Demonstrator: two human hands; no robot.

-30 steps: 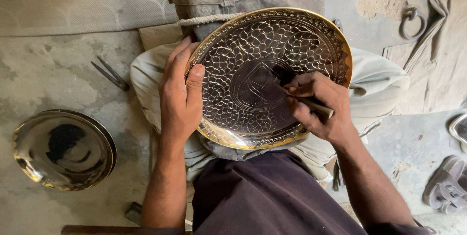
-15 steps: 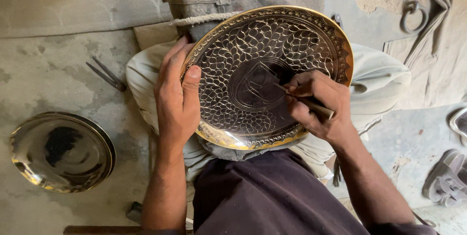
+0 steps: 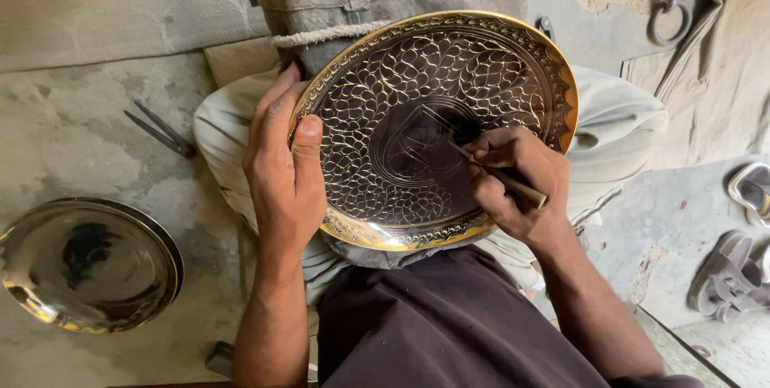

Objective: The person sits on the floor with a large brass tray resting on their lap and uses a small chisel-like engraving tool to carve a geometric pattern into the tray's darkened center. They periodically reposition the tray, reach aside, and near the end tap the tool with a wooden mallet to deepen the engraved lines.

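On the lap, tilted: engraved brass plate [image 3: 417,123], leaf pattern around a central medallion. Left hand [image 3: 281,171] clasps its left rim, thumb on the face. Right hand [image 3: 513,183] pinches a thin engraving tool [image 3: 501,175], tip on the medallion (contact point partly hidden). Plain brass plate [image 3: 84,264] lies on concrete floor [image 3: 72,131], well apart.

Craft workshop floor; bare concrete [image 3: 80,139], engraved brass tray [image 3: 513,59], plain metal plate [image 3: 88,264], dividers [image 3: 160,131]
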